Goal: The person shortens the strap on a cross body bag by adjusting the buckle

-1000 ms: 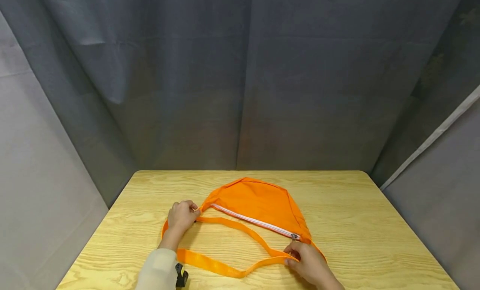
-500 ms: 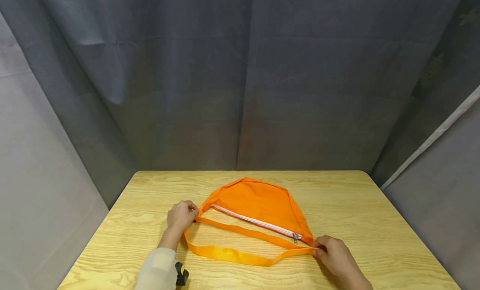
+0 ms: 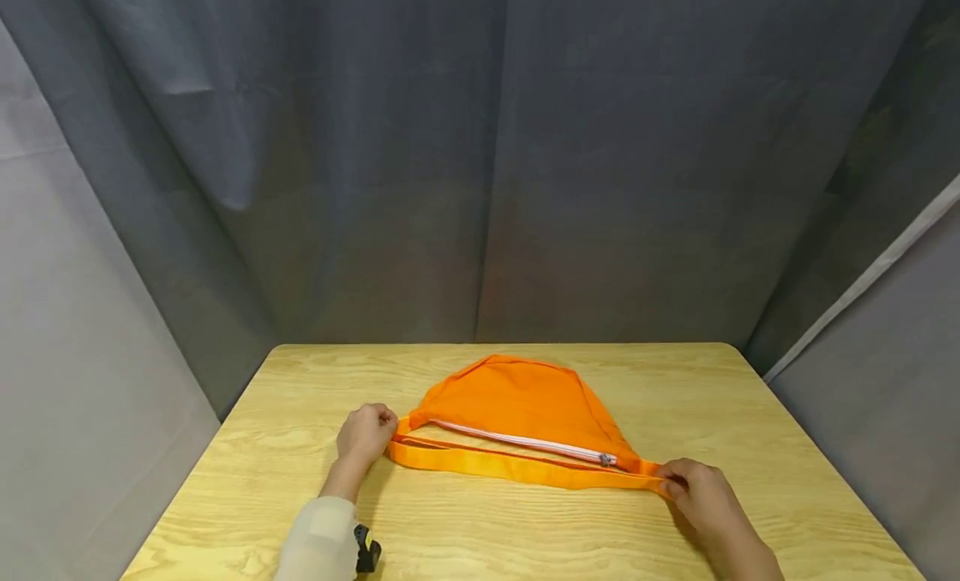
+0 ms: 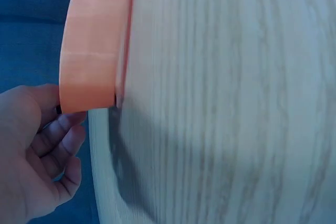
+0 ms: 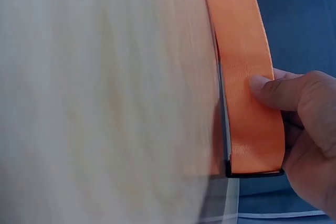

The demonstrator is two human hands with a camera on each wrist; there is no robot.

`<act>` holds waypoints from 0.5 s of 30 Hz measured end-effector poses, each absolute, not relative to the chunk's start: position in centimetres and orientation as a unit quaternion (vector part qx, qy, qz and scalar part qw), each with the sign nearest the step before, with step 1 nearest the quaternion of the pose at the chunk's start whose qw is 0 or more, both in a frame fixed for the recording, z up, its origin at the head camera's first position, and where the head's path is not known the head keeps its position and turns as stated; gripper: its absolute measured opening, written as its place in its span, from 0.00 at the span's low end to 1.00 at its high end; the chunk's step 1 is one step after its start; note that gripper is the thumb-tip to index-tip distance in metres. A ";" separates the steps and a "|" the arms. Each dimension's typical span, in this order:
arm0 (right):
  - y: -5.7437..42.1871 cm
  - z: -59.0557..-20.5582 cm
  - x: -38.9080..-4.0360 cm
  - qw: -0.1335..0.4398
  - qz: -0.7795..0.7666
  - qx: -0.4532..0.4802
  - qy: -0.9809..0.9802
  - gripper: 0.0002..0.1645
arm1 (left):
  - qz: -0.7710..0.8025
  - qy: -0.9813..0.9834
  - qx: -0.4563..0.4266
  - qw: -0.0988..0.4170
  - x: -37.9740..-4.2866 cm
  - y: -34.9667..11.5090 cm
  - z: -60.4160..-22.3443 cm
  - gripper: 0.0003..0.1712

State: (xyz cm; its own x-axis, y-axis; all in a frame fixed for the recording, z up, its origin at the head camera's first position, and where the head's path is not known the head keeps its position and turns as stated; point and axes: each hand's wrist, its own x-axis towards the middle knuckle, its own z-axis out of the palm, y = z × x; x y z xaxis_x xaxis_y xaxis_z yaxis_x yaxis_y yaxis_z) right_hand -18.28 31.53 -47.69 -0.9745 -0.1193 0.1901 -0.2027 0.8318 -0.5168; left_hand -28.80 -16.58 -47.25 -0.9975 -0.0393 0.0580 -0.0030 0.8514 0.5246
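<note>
An orange waist bag (image 3: 517, 398) lies on the table, its curved edge toward the back and its white zipper (image 3: 525, 442) toward the front. Its orange strap (image 3: 510, 467) runs doubled along the zipper side, drawn nearly straight. At the left end, my left hand (image 3: 365, 435) pinches the strap where it folds back. My right hand (image 3: 701, 491) pinches the strap's other end, just past the bag's right corner. In the right wrist view the thumb presses on the strap (image 5: 244, 72), and a black buckle (image 5: 255, 173) sits at its folded end.
The bag is on a light wood-grain table (image 3: 465, 531). Grey curtains (image 3: 375, 189) hang behind it, with pale panels on both sides. A black strap piece (image 3: 367, 550) shows at my left sleeve (image 3: 318, 539).
My right hand has moved right, pulling the strap from a wide loop into a narrow, nearly straight double band. The zipper side of the bag has straightened a little. My left hand has hardly moved.
</note>
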 end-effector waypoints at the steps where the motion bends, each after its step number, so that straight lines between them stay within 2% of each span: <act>1: 31.8 -47.8 -18.6 0.071 0.279 0.087 -0.954 0.08 | -0.272 -0.962 0.012 0.033 -28.7 -16.6 -47.3 0.04; 8: 33.3 -48.2 -21.2 0.029 0.298 0.086 -0.950 0.03 | -0.280 -0.959 0.019 0.032 -28.4 -16.6 -47.6 0.04; 15: 33.9 -49.1 -24.3 0.043 0.283 0.090 -0.954 0.05 | -0.303 -0.952 0.024 0.027 -28.1 -16.4 -48.1 0.03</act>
State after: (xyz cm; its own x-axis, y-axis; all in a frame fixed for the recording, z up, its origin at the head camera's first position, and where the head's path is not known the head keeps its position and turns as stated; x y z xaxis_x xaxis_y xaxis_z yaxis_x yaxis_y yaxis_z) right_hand -24.26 33.90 -49.15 -0.9801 -0.1482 0.1323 -0.1964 0.8232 -0.5328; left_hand -28.12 -16.35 -48.12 -0.9974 -0.0621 0.0373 -0.0291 0.8150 0.5787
